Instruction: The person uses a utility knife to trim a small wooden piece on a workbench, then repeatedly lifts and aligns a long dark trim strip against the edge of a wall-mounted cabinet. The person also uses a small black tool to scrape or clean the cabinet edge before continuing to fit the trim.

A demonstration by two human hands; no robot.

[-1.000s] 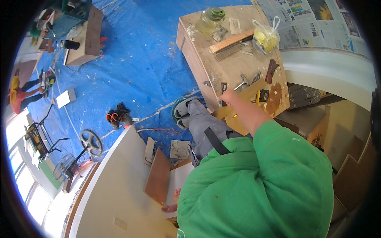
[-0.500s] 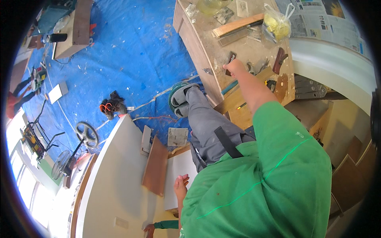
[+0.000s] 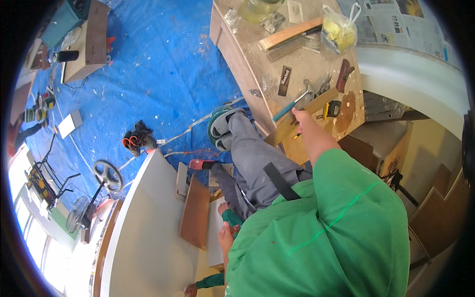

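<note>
My right hand (image 3: 300, 118) reaches onto the wooden bench (image 3: 242, 42); its fingertips are at a teal-handled hammer (image 3: 286, 110) lying on a long board (image 3: 282, 131). Whether they grip is unclear. Around it lie a dark labelled strip (image 3: 284, 80), a tape measure (image 3: 332, 109) and a dark red wooden tool (image 3: 345, 75). My left hand (image 3: 226, 235) hangs low beside my green shirt, its curled fingers partly hidden.
A co-worker's red shoe (image 3: 200, 164) and green-sleeved hands (image 3: 222, 209) are beside me, near a white partition (image 3: 143, 222) and brown panel (image 3: 193, 213). A blue tarp (image 3: 163, 64) holds shoes (image 3: 138, 138), a fan (image 3: 79, 215) and another workbench (image 3: 91, 49).
My right hand has left the dark strip and moved down to the hammer handle. A co-worker's leg, red shoe and another green-sleeved arm have appeared beside my legs.
</note>
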